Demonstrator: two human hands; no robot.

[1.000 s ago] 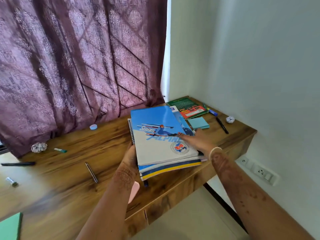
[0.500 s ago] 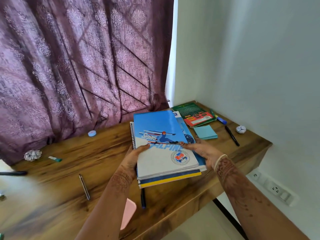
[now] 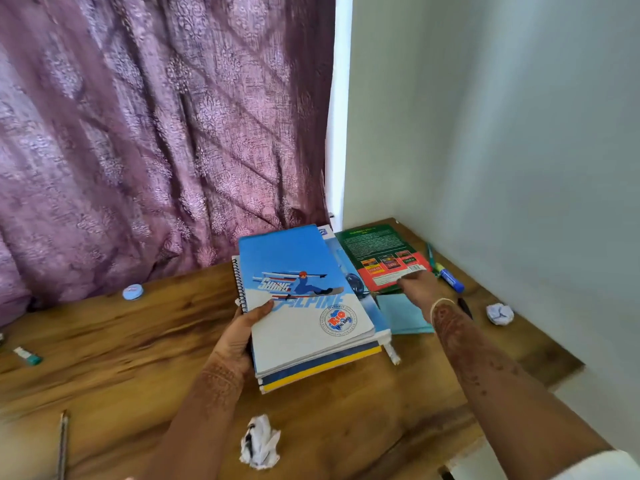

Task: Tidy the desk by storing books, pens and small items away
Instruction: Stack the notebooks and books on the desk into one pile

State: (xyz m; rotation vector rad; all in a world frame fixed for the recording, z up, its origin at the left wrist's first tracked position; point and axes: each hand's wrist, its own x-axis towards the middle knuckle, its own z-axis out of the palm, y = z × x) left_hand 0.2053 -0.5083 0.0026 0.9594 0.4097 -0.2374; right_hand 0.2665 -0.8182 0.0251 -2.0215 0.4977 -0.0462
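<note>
A stack of books (image 3: 311,320) sat near the middle of the wooden desk (image 3: 121,358), its grain streaked and glossy. The top one was a flat, rectangular notebook with a smooth blue-and-white cover showing a skier, and a black wire spiral ran down the left edge of a book beneath it. The stack's long axis ran from about 5 o'clock to 11 o'clock, its far end toward the purple patterned curtain (image 3: 156,133). The left hand (image 3: 242,337) gripped the stack at its 8 o'clock edge, thumb flat on the cover and fingers tucked below. The right hand (image 3: 417,289), at the stack's 3 o'clock, rested its fingers on the near edge of a green and red book (image 3: 379,254) (whether it pinched the book I could not tell). A pale blue paper pad (image 3: 401,313) lay just beneath that wrist, and a crumpled paper ball (image 3: 259,441) sat at 6 o'clock of the stack.
</note>
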